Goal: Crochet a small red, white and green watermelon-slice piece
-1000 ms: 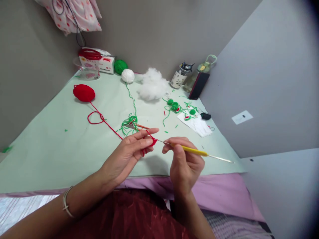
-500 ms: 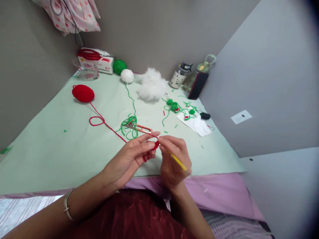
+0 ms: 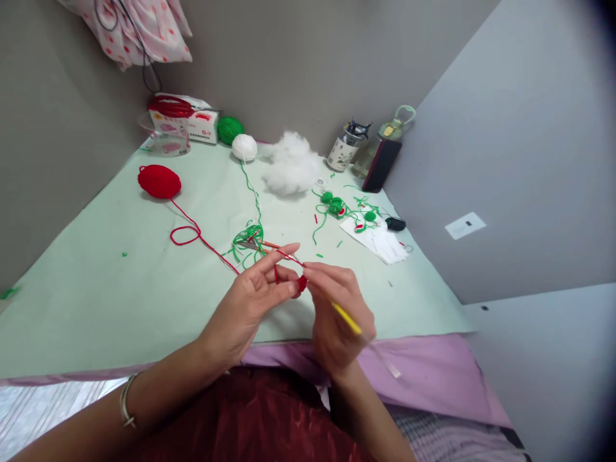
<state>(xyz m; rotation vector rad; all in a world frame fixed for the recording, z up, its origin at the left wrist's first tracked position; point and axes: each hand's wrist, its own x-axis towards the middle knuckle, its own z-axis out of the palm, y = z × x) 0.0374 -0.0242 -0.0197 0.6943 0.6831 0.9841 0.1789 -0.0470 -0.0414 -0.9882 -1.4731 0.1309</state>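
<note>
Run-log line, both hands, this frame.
left hand: holds red crochet piece | right hand: holds yellow-handled hook | red yarn: spans between hands

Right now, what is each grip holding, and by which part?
Left grip: small red piece, pinched at its left side. Right grip: yellow hook, by its handle.

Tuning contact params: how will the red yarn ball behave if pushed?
The red yarn ball would likely roll unevenly, since it looks oval rather than round. It is probably light and squashy, being wound from soft-looking yarn. A push away may tug the red strand running from it to the left hand.
</note>
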